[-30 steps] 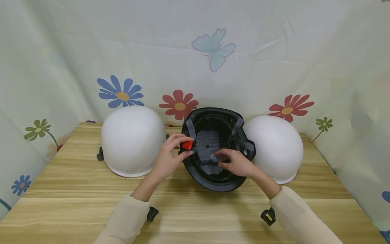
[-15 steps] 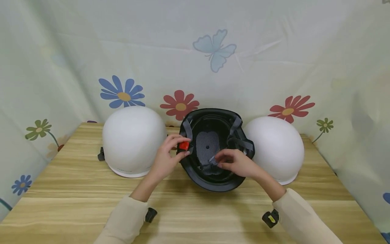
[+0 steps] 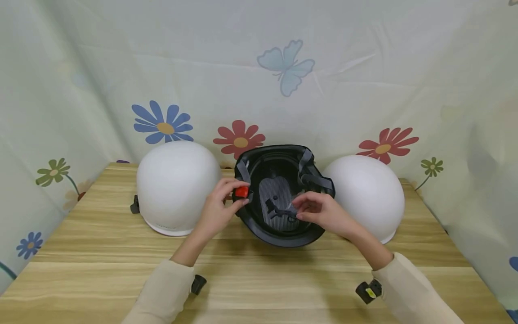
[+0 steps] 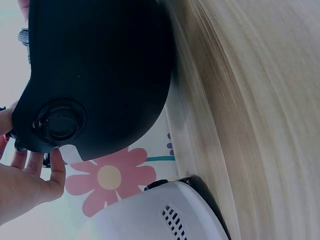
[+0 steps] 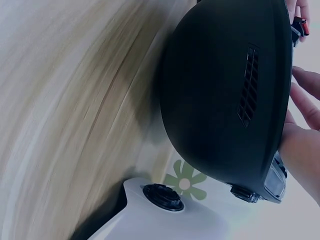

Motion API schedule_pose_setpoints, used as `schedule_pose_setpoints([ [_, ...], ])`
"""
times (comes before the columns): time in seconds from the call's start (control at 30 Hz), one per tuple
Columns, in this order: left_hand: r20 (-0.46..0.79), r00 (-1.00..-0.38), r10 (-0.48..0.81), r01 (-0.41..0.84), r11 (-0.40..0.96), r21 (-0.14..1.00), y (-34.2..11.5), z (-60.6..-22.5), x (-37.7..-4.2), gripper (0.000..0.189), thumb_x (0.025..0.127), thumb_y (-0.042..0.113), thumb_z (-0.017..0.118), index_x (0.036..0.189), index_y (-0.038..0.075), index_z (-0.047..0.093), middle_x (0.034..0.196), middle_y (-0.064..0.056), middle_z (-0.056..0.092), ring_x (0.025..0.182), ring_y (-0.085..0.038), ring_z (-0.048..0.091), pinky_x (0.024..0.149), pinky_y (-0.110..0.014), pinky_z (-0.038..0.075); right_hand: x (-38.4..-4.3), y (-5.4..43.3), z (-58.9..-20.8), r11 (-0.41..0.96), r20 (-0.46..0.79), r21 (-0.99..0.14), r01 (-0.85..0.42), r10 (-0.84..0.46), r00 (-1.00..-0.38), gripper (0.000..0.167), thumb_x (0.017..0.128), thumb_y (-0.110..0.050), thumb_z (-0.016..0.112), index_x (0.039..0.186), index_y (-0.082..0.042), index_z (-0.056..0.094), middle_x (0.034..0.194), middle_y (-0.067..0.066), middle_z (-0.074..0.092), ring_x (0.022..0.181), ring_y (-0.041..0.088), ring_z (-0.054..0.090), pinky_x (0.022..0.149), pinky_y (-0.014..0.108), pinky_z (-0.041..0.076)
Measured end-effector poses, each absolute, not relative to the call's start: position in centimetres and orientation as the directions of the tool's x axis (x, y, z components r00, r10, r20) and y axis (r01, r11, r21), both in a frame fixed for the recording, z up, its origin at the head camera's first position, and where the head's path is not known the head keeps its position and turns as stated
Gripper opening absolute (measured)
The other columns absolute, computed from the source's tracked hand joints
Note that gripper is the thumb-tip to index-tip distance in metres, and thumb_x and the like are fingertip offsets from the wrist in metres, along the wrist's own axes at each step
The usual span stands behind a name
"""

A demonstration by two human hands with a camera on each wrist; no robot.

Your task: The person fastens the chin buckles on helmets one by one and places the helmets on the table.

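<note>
A black helmet (image 3: 289,238) lies tipped on its shell, its inside facing me. At its left edge my left hand (image 3: 216,209) pinches a red buckle (image 3: 242,192) between thumb and fingers. My right hand (image 3: 323,211) reaches over the opening, fingers curled. A dark chin strap (image 3: 279,211) runs across the ribbed inner pad to its fingertips, which seem to pinch it; the exact contact is partly hidden. In the left wrist view the left hand (image 4: 30,180) is beside the helmet's side knob (image 4: 61,122). The shell hides part of the right hand (image 5: 302,130) in the right wrist view.
White helmets stand dome up on both sides of the black one, one on the left (image 3: 178,189) and one on the right (image 3: 366,195). The wooden table (image 3: 259,288) extends toward me. Behind it hangs a flowered cloth (image 3: 323,112).
The black helmet and the left hand with the red buckle have shifted slightly left. The right hand has drawn a little to the right, and the dark strap now shows more plainly over the pad.
</note>
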State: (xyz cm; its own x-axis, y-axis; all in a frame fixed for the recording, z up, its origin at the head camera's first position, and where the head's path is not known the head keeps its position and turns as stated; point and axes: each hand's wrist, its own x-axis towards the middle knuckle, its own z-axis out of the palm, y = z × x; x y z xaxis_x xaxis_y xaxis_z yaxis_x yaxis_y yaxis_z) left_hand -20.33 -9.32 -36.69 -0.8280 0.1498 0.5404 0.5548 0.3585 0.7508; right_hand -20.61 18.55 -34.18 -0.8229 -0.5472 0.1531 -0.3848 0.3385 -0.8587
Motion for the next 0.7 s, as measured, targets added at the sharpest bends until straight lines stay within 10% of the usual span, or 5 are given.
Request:
schedule_pose_setpoints([
  [0.7,0.573,-0.802,0.171,0.593,0.344,0.728,-9.4,-36.0,-20.1,0.032,0.080,0.006,0.070,0.111,0.007,0.063,0.108,-0.008,0.054,0.093,-0.019,0.050,0.074,-0.041,0.048,-20.2,20.1,-32.4,0.364,0.301,-0.748,-0.556,-0.560,-0.772,0.027,0.080,-0.002,0.068,0.107,0.002,0.063,0.092,0.013,0.051,0.079,0.016,0.049,0.065,0.022,0.045],
])
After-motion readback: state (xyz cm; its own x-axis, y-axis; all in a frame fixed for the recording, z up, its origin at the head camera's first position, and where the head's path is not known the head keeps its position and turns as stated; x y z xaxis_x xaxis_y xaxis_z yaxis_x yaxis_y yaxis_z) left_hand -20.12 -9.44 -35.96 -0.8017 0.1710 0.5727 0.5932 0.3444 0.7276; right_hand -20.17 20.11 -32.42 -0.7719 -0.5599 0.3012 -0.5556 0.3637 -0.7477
